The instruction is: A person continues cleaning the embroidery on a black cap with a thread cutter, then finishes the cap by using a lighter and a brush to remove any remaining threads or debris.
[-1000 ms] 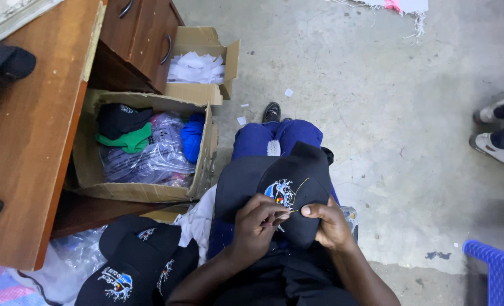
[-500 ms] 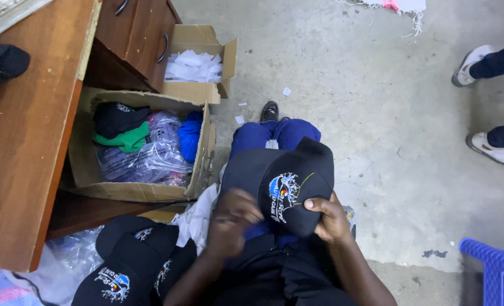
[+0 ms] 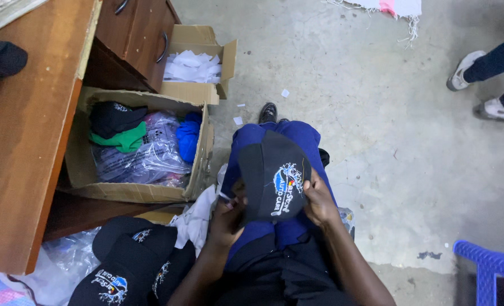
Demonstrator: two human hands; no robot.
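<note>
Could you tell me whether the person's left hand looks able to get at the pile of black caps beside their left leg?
Probably yes: the pile of black caps lies uncovered just below the left hand, though that hand now holds the cap.

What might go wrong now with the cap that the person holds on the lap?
The black cap is held only at its edges by the left hand and right hand, so it may slip to the concrete floor. Loose threads seem to hang from its embroidered patch; pulling them could damage the stitching.
</note>
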